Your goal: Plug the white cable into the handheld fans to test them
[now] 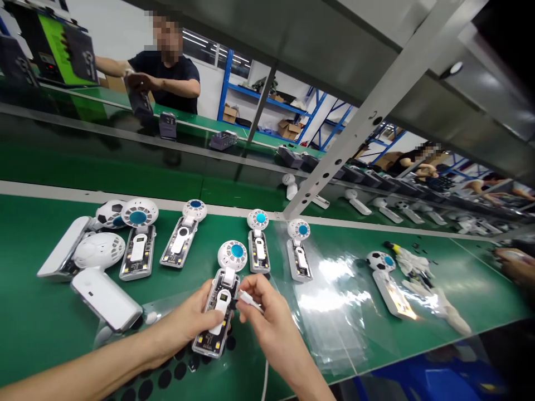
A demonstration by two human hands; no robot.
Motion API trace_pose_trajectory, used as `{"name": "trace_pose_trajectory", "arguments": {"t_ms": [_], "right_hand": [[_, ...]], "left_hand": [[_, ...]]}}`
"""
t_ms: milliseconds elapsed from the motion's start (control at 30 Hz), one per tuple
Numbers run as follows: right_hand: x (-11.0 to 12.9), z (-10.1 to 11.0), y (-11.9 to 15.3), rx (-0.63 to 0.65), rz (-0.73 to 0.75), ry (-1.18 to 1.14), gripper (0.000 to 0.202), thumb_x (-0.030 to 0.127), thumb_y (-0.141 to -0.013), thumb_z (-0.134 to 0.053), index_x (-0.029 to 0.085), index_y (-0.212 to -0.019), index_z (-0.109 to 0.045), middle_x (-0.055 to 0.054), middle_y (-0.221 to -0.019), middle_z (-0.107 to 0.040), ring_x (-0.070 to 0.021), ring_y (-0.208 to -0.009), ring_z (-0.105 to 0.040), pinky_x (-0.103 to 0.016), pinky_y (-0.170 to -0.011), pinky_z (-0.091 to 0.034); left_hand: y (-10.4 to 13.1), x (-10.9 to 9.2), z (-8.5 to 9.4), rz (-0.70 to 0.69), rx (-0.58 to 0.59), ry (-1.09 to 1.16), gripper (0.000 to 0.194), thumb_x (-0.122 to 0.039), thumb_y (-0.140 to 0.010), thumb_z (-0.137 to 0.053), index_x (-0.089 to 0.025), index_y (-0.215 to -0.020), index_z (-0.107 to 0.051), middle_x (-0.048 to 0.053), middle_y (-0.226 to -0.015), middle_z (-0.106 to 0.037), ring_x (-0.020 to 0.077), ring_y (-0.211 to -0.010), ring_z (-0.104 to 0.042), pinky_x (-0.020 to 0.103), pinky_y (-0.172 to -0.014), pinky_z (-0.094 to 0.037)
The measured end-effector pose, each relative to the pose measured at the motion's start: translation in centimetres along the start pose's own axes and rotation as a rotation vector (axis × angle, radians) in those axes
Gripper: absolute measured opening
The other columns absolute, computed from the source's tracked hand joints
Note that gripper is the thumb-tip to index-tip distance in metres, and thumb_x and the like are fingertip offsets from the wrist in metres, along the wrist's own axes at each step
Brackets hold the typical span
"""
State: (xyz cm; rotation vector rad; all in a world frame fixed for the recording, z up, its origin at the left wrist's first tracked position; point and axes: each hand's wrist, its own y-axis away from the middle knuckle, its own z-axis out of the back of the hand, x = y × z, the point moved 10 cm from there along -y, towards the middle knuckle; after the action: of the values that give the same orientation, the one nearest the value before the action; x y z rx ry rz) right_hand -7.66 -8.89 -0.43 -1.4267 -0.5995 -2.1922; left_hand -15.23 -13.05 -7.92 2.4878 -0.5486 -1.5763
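A handheld fan (217, 328) with a white round head, a blue centre and a clear body showing its circuit board is held tilted over the green table. My left hand (196, 317) is wrapped round its body, thumb on the white strip at the front. A white cable plug (251, 301) is pinched in my right hand (265, 312) at the fan's right side; its cable hangs down below. Whether the plug sits in the fan cannot be made out. Similar fans (259, 250) lie just behind, and more stand to the left.
White fans (106, 298) are heaped at the left. Clear plastic bags (330, 306), a football-pattern fan (390, 292) and gloves (438, 303) lie to the right. Black discs (165, 376) are on the table near my left forearm. A metal post (351, 139) rises behind; a person (167, 83) works across the bench.
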Motion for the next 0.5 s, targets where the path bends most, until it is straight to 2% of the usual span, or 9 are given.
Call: {"name": "trace_pose_trajectory", "arguments": {"t_ms": [233, 500], "right_hand": [[2.5, -1.5, -0.8, -0.024, 0.212, 0.349, 0.020, 0.006, -0.083, -0.043, 0.020, -0.069, -0.045, 0.002, -0.071, -0.051, -0.0138, -0.066, -0.047, -0.024, -0.060, -0.032], [2.8, -1.7, -0.9, -0.010, 0.217, 0.499, 0.021, 0.002, -0.081, -0.046, 0.019, -0.069, -0.046, 0.001, -0.071, -0.053, -0.0145, -0.065, -0.049, -0.024, -0.056, -0.033]], "left_hand": [[-0.1, -0.1, -0.1, -0.001, 0.006, -0.100, 0.043, -0.018, -0.068, -0.053, -0.020, -0.109, -0.039, -0.002, -0.085, -0.053, 0.0163, -0.075, -0.053, 0.031, -0.071, -0.043], [0.2, -0.5, -0.3, -0.004, 0.023, -0.103, 0.039, -0.017, -0.071, -0.052, -0.020, -0.109, -0.043, -0.001, -0.091, -0.052, 0.0167, -0.081, -0.052, 0.030, -0.075, -0.040]]}}
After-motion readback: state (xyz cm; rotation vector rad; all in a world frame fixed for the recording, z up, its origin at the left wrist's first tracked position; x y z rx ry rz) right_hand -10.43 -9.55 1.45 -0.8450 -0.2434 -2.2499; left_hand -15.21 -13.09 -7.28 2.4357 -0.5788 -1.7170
